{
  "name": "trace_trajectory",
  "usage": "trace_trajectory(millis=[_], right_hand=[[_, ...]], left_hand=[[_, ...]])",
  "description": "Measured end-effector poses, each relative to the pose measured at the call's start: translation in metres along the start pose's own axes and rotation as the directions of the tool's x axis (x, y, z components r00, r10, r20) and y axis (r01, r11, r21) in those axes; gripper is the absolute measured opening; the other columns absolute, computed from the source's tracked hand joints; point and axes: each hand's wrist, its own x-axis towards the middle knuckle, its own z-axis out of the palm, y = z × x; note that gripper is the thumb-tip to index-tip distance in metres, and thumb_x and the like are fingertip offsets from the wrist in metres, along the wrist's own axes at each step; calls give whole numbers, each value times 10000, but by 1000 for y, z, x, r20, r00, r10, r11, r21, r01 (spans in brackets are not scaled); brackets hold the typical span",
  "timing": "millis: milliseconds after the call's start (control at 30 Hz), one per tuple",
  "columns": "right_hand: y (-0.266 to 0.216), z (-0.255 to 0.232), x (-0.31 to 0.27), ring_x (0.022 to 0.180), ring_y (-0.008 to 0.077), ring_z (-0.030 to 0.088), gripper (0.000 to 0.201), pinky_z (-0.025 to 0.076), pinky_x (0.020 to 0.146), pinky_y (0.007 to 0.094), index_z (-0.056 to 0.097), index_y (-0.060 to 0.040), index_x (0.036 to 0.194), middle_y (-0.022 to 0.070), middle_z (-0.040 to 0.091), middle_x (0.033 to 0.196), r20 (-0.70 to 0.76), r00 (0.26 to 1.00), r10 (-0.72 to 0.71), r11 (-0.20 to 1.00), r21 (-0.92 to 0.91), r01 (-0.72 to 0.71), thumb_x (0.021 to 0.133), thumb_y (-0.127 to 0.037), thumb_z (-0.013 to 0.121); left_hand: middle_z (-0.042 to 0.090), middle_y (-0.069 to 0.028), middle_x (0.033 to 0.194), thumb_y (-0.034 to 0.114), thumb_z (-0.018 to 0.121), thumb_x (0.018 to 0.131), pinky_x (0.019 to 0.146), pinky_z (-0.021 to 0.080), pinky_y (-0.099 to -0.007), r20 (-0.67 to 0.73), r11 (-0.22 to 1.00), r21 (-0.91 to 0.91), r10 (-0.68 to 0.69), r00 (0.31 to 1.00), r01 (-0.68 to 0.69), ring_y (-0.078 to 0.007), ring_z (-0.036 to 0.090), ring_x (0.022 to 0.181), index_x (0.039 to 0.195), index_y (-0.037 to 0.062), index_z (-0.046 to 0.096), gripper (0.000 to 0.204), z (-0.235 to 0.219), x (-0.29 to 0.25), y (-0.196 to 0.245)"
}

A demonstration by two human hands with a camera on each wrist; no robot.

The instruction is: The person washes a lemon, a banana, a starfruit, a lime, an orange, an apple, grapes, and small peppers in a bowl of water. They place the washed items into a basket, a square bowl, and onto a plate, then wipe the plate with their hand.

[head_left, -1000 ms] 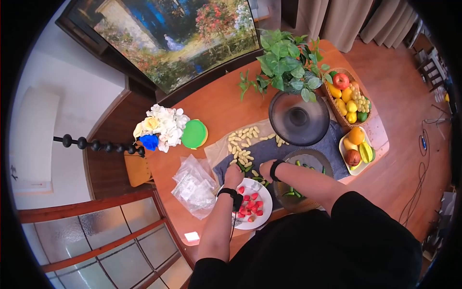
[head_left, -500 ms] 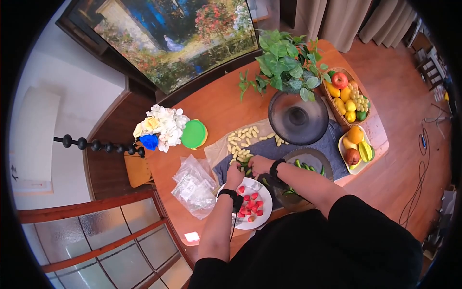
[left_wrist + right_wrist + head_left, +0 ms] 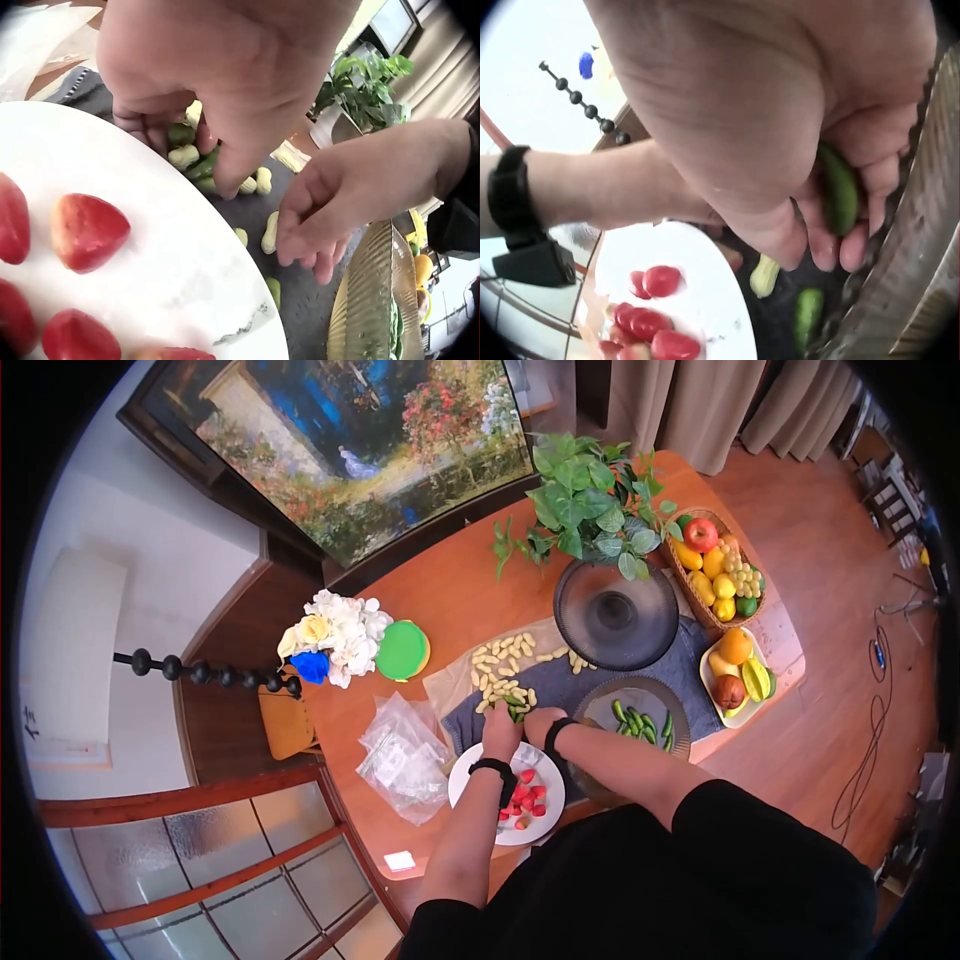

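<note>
My left hand [image 3: 502, 732] reaches past the white plate [image 3: 225, 300], its thumb and fingers curled round small green cucumbers [image 3: 206, 166] that lie among pale peanuts [image 3: 182, 157]. Close to its right, my right hand [image 3: 543, 726] holds another small cucumber [image 3: 840, 191] in its curled fingers, thumb alongside. Below that hand, a loose cucumber [image 3: 808, 319] and a peanut [image 3: 764, 276] lie on the dark cloth [image 3: 307, 322]. Red strawberries [image 3: 525, 795] sit on the white plate. More green cucumbers [image 3: 640, 722] lie in a ribbed glass dish [image 3: 680, 710] beside my right forearm.
Peanuts [image 3: 500, 660] spread over brown paper behind my hands. Clear plastic bags [image 3: 403, 755] lie left of the plate. A dark round lid [image 3: 617, 610], a potted plant [image 3: 590, 500], a fruit basket [image 3: 695, 585] and a fruit tray [image 3: 712, 682] stand farther back and right.
My right hand went left to the green cucumbers beside my left hand, then drew back slightly, now with a cucumber in it. My left hand has shifted a little to the right.
</note>
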Motion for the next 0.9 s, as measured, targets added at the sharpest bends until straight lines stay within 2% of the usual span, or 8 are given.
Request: trace_trajectory(millis=[133, 300, 467, 533, 600, 667, 733, 900], right_hand=[[-5, 6, -11, 998, 286, 699, 280, 558, 817, 411, 735, -78, 1055, 137, 714, 1092, 7, 1000, -9, 999, -32, 9, 889, -143, 519], [-1, 0, -14, 938, 304, 710, 234, 563, 796, 427, 741, -64, 962, 176, 725, 967, -41, 999, -31, 999, -17, 30, 857, -115, 538], [20, -18, -12, 875, 366, 691, 185, 550, 770, 446, 716, -33, 882, 212, 702, 887, -211, 954, -211, 974, 34, 223, 827, -109, 557], [31, -48, -34, 865, 365, 690, 197, 548, 768, 438, 713, -25, 933, 214, 700, 899, -269, 930, -251, 963, 33, 269, 825, -112, 573], [49, -70, -56, 808, 343, 700, 201, 553, 726, 411, 695, -22, 993, 198, 702, 934, -450, 817, -361, 823, 258, 506, 827, -113, 626], [65, -103, -93, 808, 354, 690, 189, 548, 737, 398, 676, -30, 1006, 184, 699, 963, -262, 935, -240, 772, 533, 347, 856, -109, 592], [89, -112, -121, 827, 363, 679, 201, 543, 772, 394, 664, -18, 1023, 169, 701, 933, -219, 961, -169, 747, 607, 270, 862, -118, 597], [130, -76, -161, 955, 361, 652, 249, 510, 873, 421, 658, -38, 1081, 165, 685, 1015, -342, 920, -189, 885, 348, 311, 868, -161, 622]], left_hand=[[505, -325, 1122, 115, 693, 791, 812, 515, -509, -20, 999, 10, -31, 999, 31, -504, 586, 968, 1146, 25, 499, 414, 3, -1, 3], [506, -328, 1146, 137, 716, 780, 866, 496, -513, -41, 998, 2, -60, 997, 60, -512, 574, 990, 1137, 31, 502, 430, 1, -1, -3], [478, -363, 1136, 98, 673, 801, 841, 510, -514, -44, 992, 62, -109, 993, 112, -521, 582, 960, 1153, -1, 462, 423, 1, -3, 19], [496, -323, 1141, 95, 664, 810, 823, 525, -498, -35, 981, 83, -173, 984, 176, -486, 602, 973, 1150, 5, 471, 401, 0, 3, 21], [503, -322, 1126, 95, 664, 805, 833, 516, -499, -42, 986, 38, -162, 986, 163, -484, 594, 974, 1123, -6, 487, 377, -3, 4, 15], [512, -319, 1100, 89, 662, 797, 852, 500, -505, -63, 994, 84, -59, 996, 64, -482, 589, 964, 1077, -18, 505, 338, 2, 10, -9], [526, -312, 1066, 54, 668, 774, 866, 490, -493, -81, 994, -9, -111, 991, 111, -473, 584, 958, 1038, -16, 524, 309, -7, 6, -12], [531, -284, 1085, 3, 687, 755, 883, 491, -442, -63, 998, -36, -51, 997, 49, -438, 578, 998, 1054, -11, 553, 328, -4, 9, -21]])
